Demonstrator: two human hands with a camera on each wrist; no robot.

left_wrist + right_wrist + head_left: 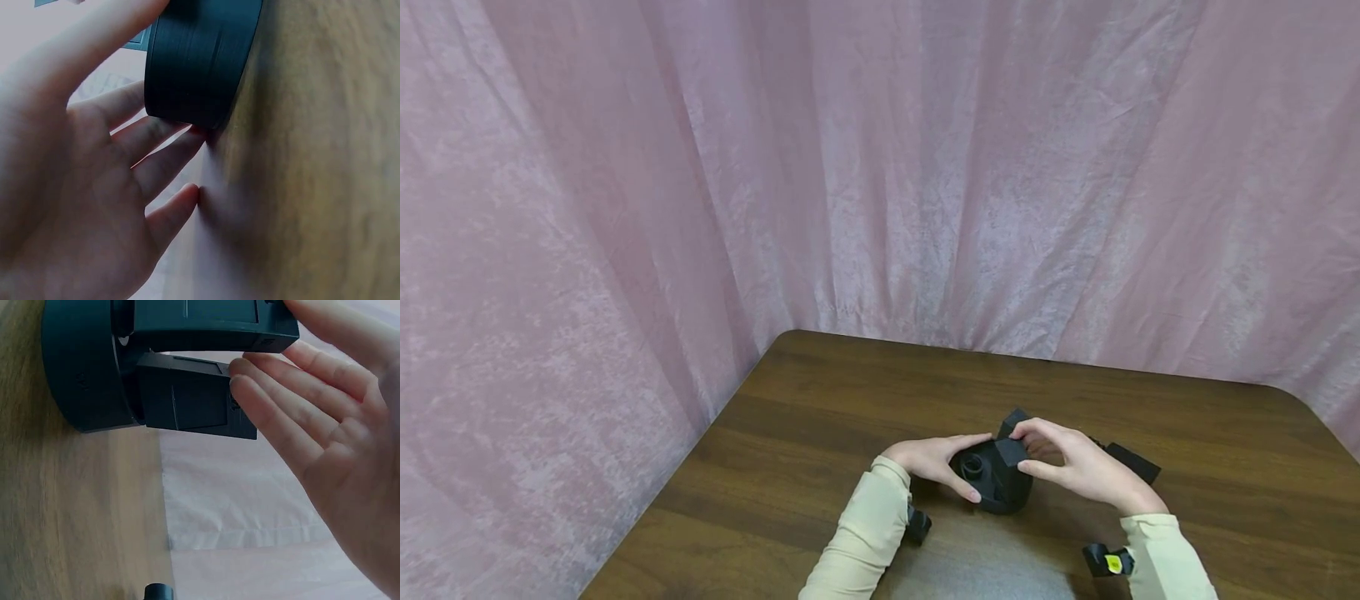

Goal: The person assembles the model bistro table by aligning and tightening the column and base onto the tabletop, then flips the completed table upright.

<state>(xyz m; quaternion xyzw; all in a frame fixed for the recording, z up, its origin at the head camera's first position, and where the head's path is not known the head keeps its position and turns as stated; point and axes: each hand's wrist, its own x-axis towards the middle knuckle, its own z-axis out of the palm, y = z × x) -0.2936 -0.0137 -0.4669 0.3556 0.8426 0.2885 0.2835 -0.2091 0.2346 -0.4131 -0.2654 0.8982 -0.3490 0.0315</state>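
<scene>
Black base (1004,498): standing on the brown surface (820,392), between both hands.
Left hand (934,460): fingers and thumb are gripping the base from opposite sides.
Right hand (1078,462): fingers are spanning wide, touching the far block (1011,421), thumb touching the near block (1011,452).
Progress: both blocks already seem to be sitting in place; a black piece (1133,463) is lying apart, what remains being unclear.

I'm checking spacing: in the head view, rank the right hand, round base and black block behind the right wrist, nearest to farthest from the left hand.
1. Base: in the left hand.
2. Right hand: right of the base.
3. Block: farther right.
</scene>
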